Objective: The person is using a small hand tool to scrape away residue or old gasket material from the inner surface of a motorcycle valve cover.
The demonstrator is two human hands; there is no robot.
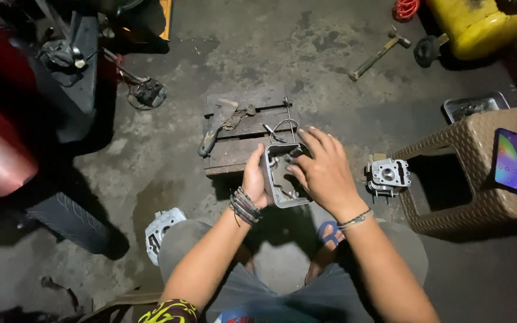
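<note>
Left hand [254, 179] clamps the near-left edge of a grey metal engine cover [282, 176], thumb on the rim; right hand [325, 170] lies over its right side, fingers spread and curled in, fingertips working inside the hollow. The cover hangs in mid-air above the knees, open side up. Just beyond the hands sits a small wooden pallet block [246, 131] with a dark-handled tool [210, 139] and a wire loop [284, 127] on it. To the right of the right hand, a cylinder head [388, 176] rests on the concrete floor [306, 54] beside a woven stool [480, 173] carrying a phone [510, 159]. Farther off, a hammer [378, 57]. Near the left elbow, another grey casting [161, 230]. The risk, I'd judge: the grip is only an edge pinch, so a hard push from the right fingers could twist the cover loose onto the sandalled foot [329, 234] below.
</note>
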